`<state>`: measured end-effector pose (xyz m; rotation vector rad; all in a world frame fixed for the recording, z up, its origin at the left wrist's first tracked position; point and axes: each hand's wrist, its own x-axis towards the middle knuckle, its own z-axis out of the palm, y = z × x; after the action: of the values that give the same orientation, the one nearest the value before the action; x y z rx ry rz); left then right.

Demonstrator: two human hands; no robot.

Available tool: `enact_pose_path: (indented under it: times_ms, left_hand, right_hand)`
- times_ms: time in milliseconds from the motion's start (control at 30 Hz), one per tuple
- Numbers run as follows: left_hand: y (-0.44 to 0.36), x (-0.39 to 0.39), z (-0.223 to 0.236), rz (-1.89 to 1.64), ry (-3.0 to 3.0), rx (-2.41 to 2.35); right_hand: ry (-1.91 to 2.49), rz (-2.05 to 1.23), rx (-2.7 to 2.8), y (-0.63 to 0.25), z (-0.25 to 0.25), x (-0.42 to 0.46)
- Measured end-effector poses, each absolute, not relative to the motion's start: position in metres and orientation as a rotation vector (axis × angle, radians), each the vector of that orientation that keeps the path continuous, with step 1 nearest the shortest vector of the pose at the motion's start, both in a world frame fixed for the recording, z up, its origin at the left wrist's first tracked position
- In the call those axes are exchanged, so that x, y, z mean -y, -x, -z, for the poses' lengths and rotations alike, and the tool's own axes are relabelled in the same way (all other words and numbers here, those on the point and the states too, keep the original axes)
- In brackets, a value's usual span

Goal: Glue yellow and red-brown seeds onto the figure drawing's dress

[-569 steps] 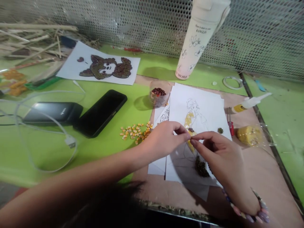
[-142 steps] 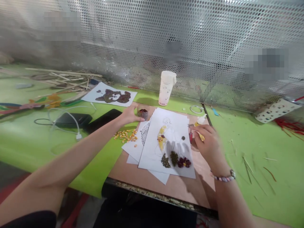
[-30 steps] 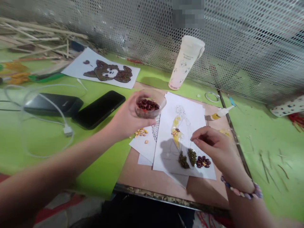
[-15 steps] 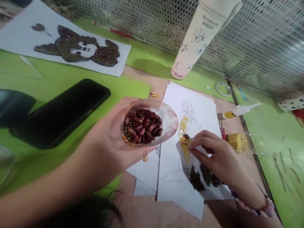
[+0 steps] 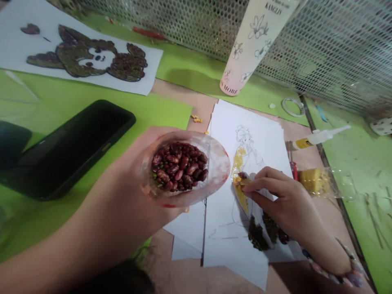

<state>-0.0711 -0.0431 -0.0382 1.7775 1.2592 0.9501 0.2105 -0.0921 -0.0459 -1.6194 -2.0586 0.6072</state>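
My left hand (image 5: pixel 134 163) is wrapped round a clear plastic cup (image 5: pixel 219 161), tilted so its mouth faces me. Inside lie dark red speckled beans (image 5: pixel 180 167) with a few small green ones. Over a paper with a pencil-drawn figure (image 5: pixel 245 136), my right hand (image 5: pixel 275 192) pinches its thumb and forefinger together; whatever they hold is too small to make out. The fingertips meet at the figure's yellow-filled sleeve (image 5: pixel 240 200), beside a dark bean (image 5: pixel 242 175) lying there. Dark green grains (image 5: pixel 257 234) fill lower parts of the drawing, partly under my right hand.
A black phone (image 5: pixel 70 147) lies on the left. Behind it is a paper with a bean-covered animal picture (image 5: pixel 101 61). A pale flowered bottle (image 5: pixel 245 53) stands by the mesh wall (image 5: pixel 190 24). To the right are a glue bottle (image 5: pixel 318 139), a tape ring (image 5: pixel 293 107) and a wrapped yellow block (image 5: pixel 314 182).
The view has shifted slightly. The cup in my left hand has tipped a little more towards me. My right hand keeps its pinch at the yellow sleeve.
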Motion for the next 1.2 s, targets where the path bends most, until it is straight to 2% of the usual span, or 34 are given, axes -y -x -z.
enact_pose_path:
  times_ms: [1200]
  left_hand:
    - [0.0683,0.0412,0.0388,-0.905,-1.883,-1.259]
  right_hand:
    - [1.531,-0.404,2.218,-0.2088,0.0437,0.0991]
